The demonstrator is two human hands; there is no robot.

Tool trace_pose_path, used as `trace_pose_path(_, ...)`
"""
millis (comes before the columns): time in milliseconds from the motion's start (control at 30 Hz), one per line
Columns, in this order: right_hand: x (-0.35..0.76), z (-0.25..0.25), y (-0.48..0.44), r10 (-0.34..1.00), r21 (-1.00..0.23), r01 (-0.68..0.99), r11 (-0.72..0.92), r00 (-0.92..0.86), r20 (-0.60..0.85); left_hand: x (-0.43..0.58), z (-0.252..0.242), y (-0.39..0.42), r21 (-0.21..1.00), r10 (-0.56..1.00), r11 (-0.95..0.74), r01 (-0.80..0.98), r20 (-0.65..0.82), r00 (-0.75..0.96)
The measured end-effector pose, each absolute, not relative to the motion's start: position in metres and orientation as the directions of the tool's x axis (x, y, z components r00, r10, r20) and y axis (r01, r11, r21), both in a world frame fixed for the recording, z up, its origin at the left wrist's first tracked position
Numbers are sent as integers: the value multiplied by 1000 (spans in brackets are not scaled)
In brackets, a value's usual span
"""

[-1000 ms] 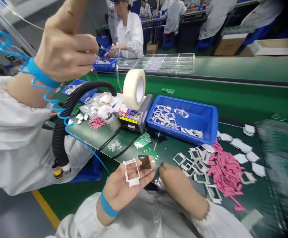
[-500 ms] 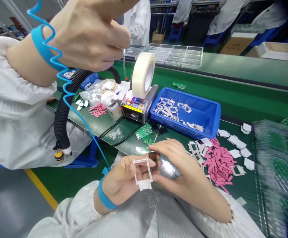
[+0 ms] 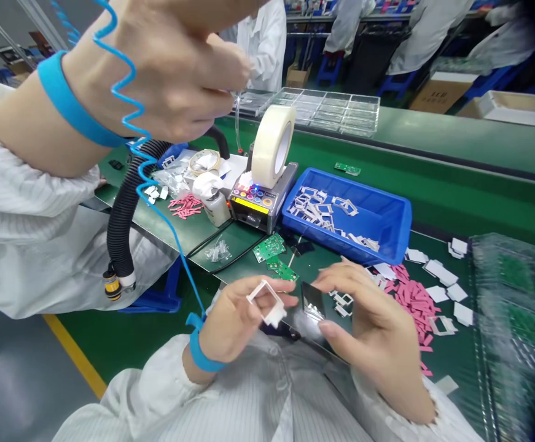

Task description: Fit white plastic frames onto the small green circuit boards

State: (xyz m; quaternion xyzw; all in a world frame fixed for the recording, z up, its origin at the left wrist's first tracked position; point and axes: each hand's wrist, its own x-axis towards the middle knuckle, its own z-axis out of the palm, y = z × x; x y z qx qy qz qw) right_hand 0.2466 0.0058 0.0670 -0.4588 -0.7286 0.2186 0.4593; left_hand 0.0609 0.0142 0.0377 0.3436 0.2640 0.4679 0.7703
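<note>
My left hand pinches a white rectangular plastic frame between thumb and fingers, and a blue wrist strap circles that wrist. A little to the right, my right hand holds a dark glossy square piece by its edges, possibly glass or film. A crinkled silver foil sheet lies under and between my hands. Two green circuit boards lie just beyond my hands. A co-worker's raised hand hangs at upper left, well above mine.
A blue tray of white frames stands beyond my right hand. Next to it are a tape dispenser and a bottle. Pink strips and white pieces lie to the right. A black corrugated hose rises at left.
The dark square has passed from between my hands into my right hand, moving right. My hands have separated, and my left hand has tilted the white frame.
</note>
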Motion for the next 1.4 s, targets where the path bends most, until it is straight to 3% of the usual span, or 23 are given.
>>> trace_pose_path(67,245,77,-1,898,-746,504,435,-184,399,59,27,15,943,965,14,-331,74,250)
trace_pose_path(100,243,82,-4,905,-731,536,423,-204,374,58,23,14,971,963,-119,-208,164,215)
trace_pose_path(167,237,87,-8,913,-680,612,403,-227,338,58,14,12,953,929,-300,-47,303,214)
trace_pose_path(267,228,85,-11,927,-612,703,363,-206,314,61,5,9,891,866,-454,-21,447,224)
trace_pose_path(467,221,79,-9,920,-563,756,334,-131,370,68,-3,7,848,838,-530,18,521,161)
trace_pose_path(800,217,73,-6,932,-556,779,291,-100,348,72,-9,8,772,786,-617,149,610,96)
trace_pose_path(933,211,67,1,953,-537,804,256,-118,278,80,-11,3,881,883,-459,112,467,-54)
trace_pose_path(1033,204,63,4,978,-500,846,186,-112,175,87,-10,3,982,987,-140,-129,128,-98)
trace_pose_path(1133,211,61,4,988,-504,851,151,-110,111,90,-12,8,874,977,210,-439,-199,70)
trace_pose_path(1233,248,61,2,998,-521,851,69,-57,39,85,-15,14,715,897,438,-545,-310,315)
trace_pose_path(1400,347,42,9,886,-332,824,-459,453,-99,75,-21,14,573,764,636,-516,-377,523)
